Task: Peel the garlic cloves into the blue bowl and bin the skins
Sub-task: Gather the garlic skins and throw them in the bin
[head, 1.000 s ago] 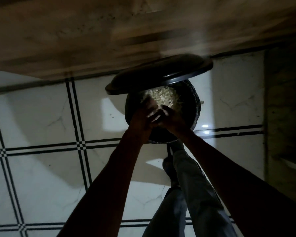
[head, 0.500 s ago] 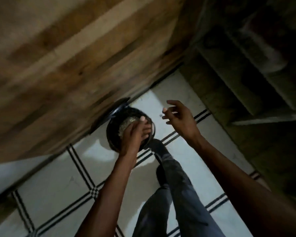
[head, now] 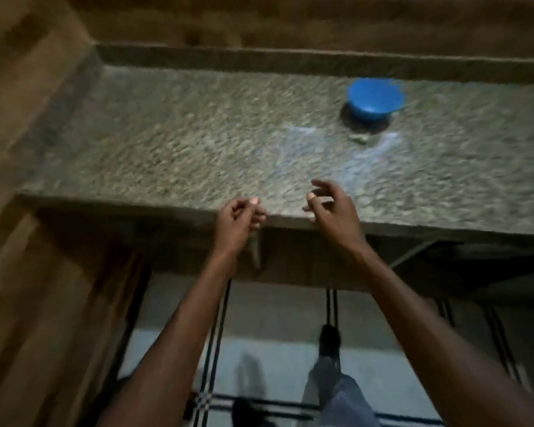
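Note:
The blue bowl point(head: 374, 99) stands on the speckled stone counter point(head: 198, 143), far right of middle, its inside hidden by blur. A small pale bit, perhaps garlic point(head: 359, 138), lies just in front of it. My left hand point(head: 239, 220) hovers at the counter's front edge with its fingers curled in, and I see nothing in it. My right hand point(head: 330, 208) is beside it over the edge, fingers loosely spread and empty. Both hands are well short of the bowl. The bin is out of view.
A wooden cabinet side point(head: 28, 211) runs down the left. A raised stone ledge point(head: 290, 61) backs the counter. Below the counter are a dark recess and white floor tiles with black lines point(head: 259, 359), where my leg and shoe point(head: 330, 340) show.
The view has swung up from the black bin on the floor to the counter. Both hands have left the bin and risen to the counter's front edge.

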